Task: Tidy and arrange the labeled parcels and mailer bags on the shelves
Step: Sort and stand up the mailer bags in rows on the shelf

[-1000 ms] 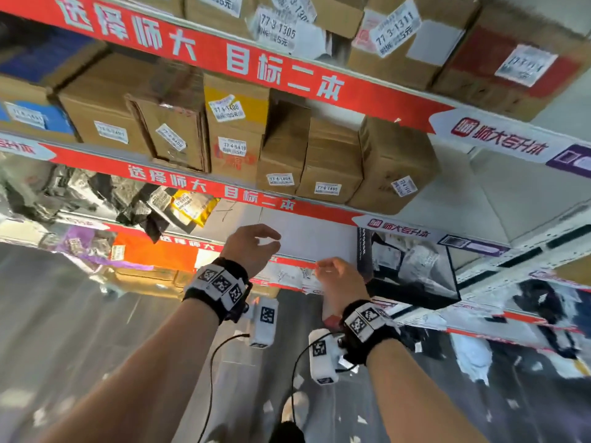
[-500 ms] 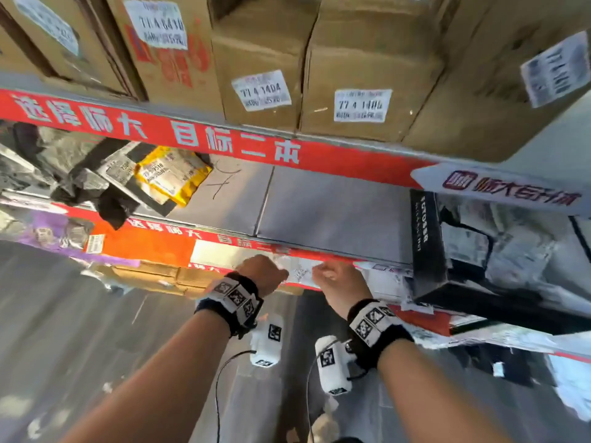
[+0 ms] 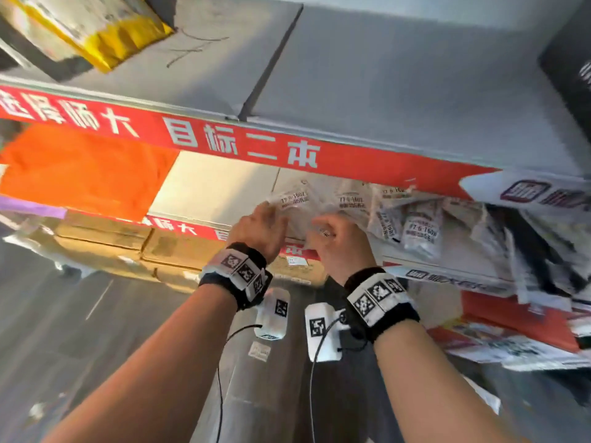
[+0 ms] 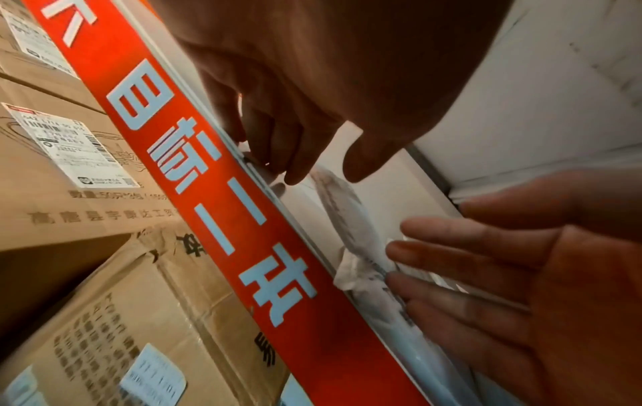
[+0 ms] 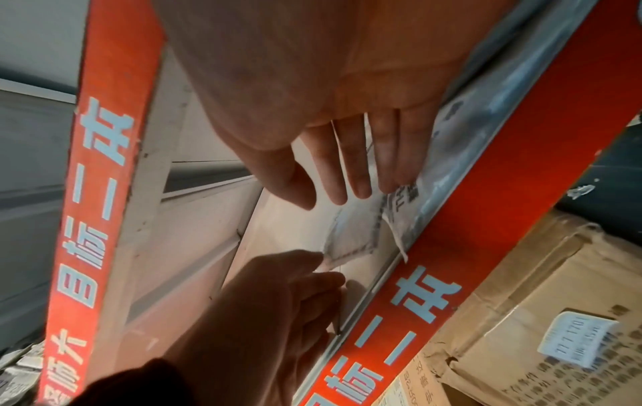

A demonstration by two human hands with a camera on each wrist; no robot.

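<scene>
A grey-white mailer bag [image 3: 294,199] with a printed label lies at the left end of a row of bags on the shelf under the red strip [image 3: 243,145]. My left hand [image 3: 267,207] reaches in and touches the bag's left edge with loose fingers. In the left wrist view the left hand [image 4: 323,173] has thumb and forefinger apart at the corner of the bag [image 4: 351,219]. My right hand [image 3: 319,223] lies beside it. The right wrist view shows the right hand [image 5: 347,189] with straight fingers resting on the bag [image 5: 351,236].
More labeled mailer bags [image 3: 419,231] lean in a row to the right. An orange parcel [image 3: 83,167] sits to the left on the same shelf. A yellow mailer [image 3: 105,33] and a black box [image 3: 569,68] sit one shelf up. Cardboard boxes [image 3: 102,238] fill the shelf below.
The view has dropped and closed in on the lower shelf. Both hands have moved from the shelf's front edge into the shelf, onto the leftmost mailer bag.
</scene>
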